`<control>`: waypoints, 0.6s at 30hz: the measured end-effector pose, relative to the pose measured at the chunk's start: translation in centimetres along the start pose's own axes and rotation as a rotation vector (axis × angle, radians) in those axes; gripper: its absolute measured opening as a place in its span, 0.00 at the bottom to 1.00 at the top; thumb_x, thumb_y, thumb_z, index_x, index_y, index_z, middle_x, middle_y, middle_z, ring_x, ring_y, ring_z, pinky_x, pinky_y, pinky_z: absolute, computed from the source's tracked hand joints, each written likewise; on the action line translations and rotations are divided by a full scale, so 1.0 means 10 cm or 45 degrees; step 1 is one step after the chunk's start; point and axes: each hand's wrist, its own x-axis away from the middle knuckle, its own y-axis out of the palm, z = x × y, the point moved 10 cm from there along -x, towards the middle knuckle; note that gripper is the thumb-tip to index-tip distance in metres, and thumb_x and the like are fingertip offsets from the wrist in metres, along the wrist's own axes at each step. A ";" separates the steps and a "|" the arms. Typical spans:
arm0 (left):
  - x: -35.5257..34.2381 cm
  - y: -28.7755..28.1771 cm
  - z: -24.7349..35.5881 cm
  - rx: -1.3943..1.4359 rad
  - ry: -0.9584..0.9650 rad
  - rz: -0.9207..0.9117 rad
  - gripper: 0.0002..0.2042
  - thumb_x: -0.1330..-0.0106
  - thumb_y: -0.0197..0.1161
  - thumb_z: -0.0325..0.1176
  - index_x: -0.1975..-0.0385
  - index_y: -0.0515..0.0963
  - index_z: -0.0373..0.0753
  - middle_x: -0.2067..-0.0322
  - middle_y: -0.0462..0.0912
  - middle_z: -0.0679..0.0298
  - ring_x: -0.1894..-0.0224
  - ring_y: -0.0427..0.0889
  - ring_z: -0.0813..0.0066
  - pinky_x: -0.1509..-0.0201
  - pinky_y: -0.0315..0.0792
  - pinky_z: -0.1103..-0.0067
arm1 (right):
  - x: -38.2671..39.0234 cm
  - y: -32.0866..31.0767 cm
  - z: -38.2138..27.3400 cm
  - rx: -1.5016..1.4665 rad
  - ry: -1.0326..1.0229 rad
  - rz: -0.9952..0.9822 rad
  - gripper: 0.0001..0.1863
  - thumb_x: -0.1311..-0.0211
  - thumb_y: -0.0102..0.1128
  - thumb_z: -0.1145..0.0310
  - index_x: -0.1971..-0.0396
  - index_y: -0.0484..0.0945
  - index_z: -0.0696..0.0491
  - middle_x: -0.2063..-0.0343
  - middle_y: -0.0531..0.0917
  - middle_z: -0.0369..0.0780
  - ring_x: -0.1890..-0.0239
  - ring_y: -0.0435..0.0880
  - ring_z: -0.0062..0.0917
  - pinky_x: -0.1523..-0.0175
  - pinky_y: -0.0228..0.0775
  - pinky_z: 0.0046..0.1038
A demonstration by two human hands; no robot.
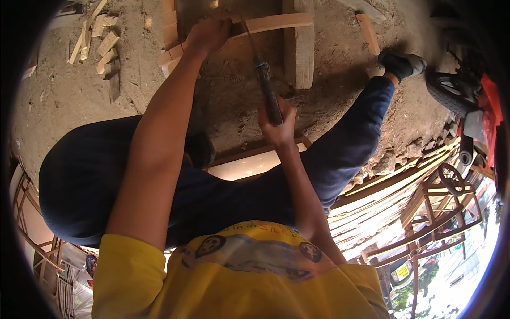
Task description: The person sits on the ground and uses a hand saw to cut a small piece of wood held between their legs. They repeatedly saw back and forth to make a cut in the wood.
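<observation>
In my right hand (279,119) is the dark handle of a long, thin-bladed cutting tool (264,84) with a blue band near the blade. The blade points away from me and meets a pale strip of wood (279,22). I cannot tell whether the blade is a saw or a knife. My left hand (210,35) is closed over the strip, left of the blade; its fingers are partly hidden. At its right end the strip rests across a thick wooden beam (304,58). Its left end lies by another wooden piece (170,29).
Short wood offcuts (106,45) lie on the dirt floor at far left. Another offcut (367,33) is near my right shoe (402,64). A motorcycle wheel (451,91) stands at the right. Stacked wooden slats (382,204) and a wooden frame (443,212) fill the lower right.
</observation>
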 end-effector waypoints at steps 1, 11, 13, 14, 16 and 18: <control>0.02 -0.04 0.03 0.006 0.031 0.030 0.29 0.31 0.36 0.56 0.69 0.82 0.39 0.70 0.83 0.53 0.59 0.83 0.53 0.52 0.74 0.61 | -0.04 -0.01 -0.04 -0.032 0.008 0.030 0.09 0.40 0.59 0.75 0.79 0.73 0.58 0.88 0.70 0.30 0.82 0.67 0.09 0.80 0.57 0.21; 0.13 -0.15 0.15 0.063 -0.021 -0.124 0.34 0.41 0.47 0.70 0.66 0.83 0.41 0.69 0.84 0.55 0.60 0.84 0.56 0.55 0.76 0.64 | 0.19 -0.07 0.13 -0.034 0.030 0.019 0.12 0.39 0.60 0.74 0.81 0.72 0.58 0.87 0.69 0.30 0.82 0.65 0.09 0.80 0.54 0.21; 0.11 -0.16 0.13 0.062 -0.053 -0.161 0.34 0.41 0.47 0.70 0.65 0.83 0.41 0.69 0.84 0.56 0.61 0.84 0.57 0.55 0.76 0.64 | -0.06 -0.01 0.09 -0.128 0.079 -0.014 0.11 0.39 0.59 0.74 0.81 0.72 0.58 0.87 0.70 0.30 0.81 0.65 0.09 0.80 0.54 0.21; 0.10 -0.15 0.13 0.061 -0.070 -0.176 0.35 0.41 0.47 0.70 0.65 0.83 0.41 0.69 0.84 0.56 0.61 0.84 0.58 0.55 0.76 0.64 | -0.04 -0.01 0.06 -0.150 0.102 -0.009 0.11 0.39 0.59 0.74 0.81 0.72 0.58 0.86 0.70 0.30 0.81 0.65 0.08 0.80 0.54 0.21; 0.16 -0.18 0.14 0.068 -0.099 -0.147 0.35 0.41 0.47 0.71 0.65 0.83 0.41 0.70 0.84 0.56 0.61 0.84 0.58 0.55 0.76 0.64 | 0.05 -0.01 -0.01 -0.201 0.137 0.000 0.11 0.39 0.58 0.75 0.80 0.72 0.58 0.86 0.70 0.30 0.81 0.65 0.08 0.80 0.54 0.20; 0.13 -0.23 0.15 0.062 -0.099 -0.132 0.35 0.40 0.46 0.70 0.65 0.83 0.41 0.70 0.84 0.55 0.60 0.84 0.56 0.54 0.75 0.64 | 0.39 -0.08 0.12 -0.052 0.035 0.026 0.11 0.38 0.58 0.75 0.81 0.72 0.58 0.87 0.70 0.30 0.81 0.66 0.08 0.80 0.55 0.20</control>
